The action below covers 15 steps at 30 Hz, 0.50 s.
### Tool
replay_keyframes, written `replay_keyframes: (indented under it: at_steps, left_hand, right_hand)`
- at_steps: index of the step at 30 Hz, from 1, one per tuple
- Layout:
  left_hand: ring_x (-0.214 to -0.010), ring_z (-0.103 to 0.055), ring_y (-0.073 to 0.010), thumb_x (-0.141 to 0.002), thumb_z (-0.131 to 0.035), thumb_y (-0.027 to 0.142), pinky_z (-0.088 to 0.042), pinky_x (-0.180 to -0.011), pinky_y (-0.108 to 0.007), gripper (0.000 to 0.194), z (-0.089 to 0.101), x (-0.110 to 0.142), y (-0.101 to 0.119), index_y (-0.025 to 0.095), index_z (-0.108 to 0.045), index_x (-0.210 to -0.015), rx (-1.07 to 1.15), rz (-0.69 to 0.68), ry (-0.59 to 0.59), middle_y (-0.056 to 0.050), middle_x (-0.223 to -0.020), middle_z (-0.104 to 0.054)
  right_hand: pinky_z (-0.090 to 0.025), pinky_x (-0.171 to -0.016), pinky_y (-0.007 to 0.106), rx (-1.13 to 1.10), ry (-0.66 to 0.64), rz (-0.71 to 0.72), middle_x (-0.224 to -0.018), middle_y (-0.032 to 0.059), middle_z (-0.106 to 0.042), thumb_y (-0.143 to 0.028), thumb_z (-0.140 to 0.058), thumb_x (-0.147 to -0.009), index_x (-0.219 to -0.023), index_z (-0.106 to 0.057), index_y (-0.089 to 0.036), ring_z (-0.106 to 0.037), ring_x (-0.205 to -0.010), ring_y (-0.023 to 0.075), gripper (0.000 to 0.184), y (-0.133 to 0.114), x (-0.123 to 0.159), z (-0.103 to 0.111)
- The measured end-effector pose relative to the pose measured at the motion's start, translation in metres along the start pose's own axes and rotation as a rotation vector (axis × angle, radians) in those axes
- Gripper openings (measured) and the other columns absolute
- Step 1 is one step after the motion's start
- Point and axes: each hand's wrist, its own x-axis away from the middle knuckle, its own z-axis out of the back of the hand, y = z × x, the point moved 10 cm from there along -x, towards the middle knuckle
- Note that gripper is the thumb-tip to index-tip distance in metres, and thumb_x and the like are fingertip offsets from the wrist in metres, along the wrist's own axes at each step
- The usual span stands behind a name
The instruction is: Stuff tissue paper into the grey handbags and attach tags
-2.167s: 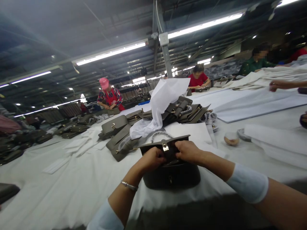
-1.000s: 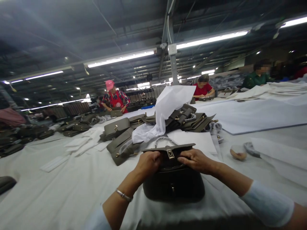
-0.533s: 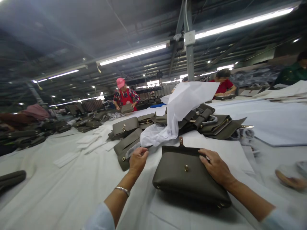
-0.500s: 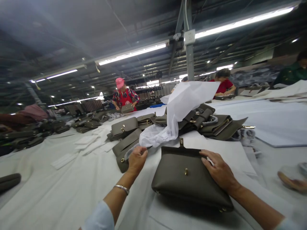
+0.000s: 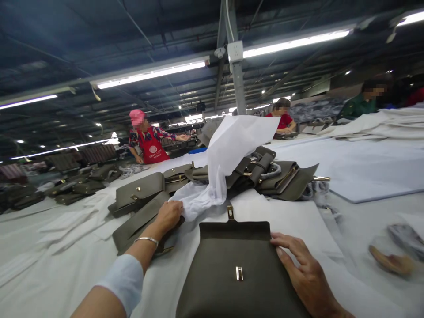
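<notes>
A dark olive handbag [image 5: 232, 251] lies in front of me, its flap raised at the far end and a gold clasp on its face. My right hand [image 5: 301, 265] grips its right edge, with thumb and fingers at the flap's corner. Further left, my left hand [image 5: 169, 217] has its fingers curled at the lower left end of crumpled white tissue paper [image 5: 228, 154]; the fingertips are partly hidden. Under and beside that hand lies another olive bag [image 5: 132, 232]. The tissue paper stands up in a peak against a heap of olive bags [image 5: 281, 176].
White sheeting [image 5: 79, 282] covers the table. A brown curved piece [image 5: 391, 260] lies at the right, blurred. Across the table, a co-worker in a pink cap [image 5: 136, 117] stretches out an arm. Further bags [image 5: 86, 185] are heaped at the left, and a metal post [image 5: 237, 84] rises behind.
My view has turned right. The handbag sits lower and nearer to me, my right hand still at its edge. My left hand has closed at the tissue paper. The pink-capped co-worker's arm has stretched out.
</notes>
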Motion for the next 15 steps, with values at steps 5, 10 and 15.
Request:
replay_keyframes:
  at_steps: [5,10,15]
  left_hand:
    - [-0.068,-0.051,-0.0195,-0.084,-0.042,0.037,-0.036,-0.064,-0.030,0.024,0.085,-0.014,-0.023,0.019,-0.053,-0.073,0.200,0.214,0.316,-0.005,-0.071,-0.058]
    - [-0.062,-0.047,-0.0152,-0.077,-0.044,0.041,-0.035,-0.056,-0.025,0.026,0.166,-0.001,-0.042,0.017,-0.054,-0.073,0.476,0.349,0.595,-0.001,-0.067,-0.053]
    - [-0.053,-0.044,-0.0105,-0.079,-0.051,0.037,-0.036,-0.050,-0.023,0.024,0.176,0.018,-0.039,0.015,-0.053,-0.071,0.784,0.410,0.610,0.002,-0.063,-0.051]
  right_hand:
    - [-0.048,-0.094,0.038,-0.003,0.024,0.034,-0.113,0.0027,-0.062,-0.024,-0.049,-0.091,-0.102,-0.060,-0.026,-0.055,-0.109,0.0196,0.015,-0.005,-0.001,0.004]
    - [-0.045,-0.096,0.042,-0.038,0.063,0.148,-0.114,0.0040,-0.062,-0.020,-0.053,-0.088,-0.103,-0.061,-0.026,-0.053,-0.112,0.0215,0.018,-0.035,-0.004,0.014]
    - [-0.042,-0.099,0.043,-0.268,-0.056,0.056,-0.111,0.0057,-0.064,-0.022,-0.053,-0.085,-0.095,-0.066,-0.024,-0.055,-0.110,0.0229,0.016,-0.080,-0.021,0.012]
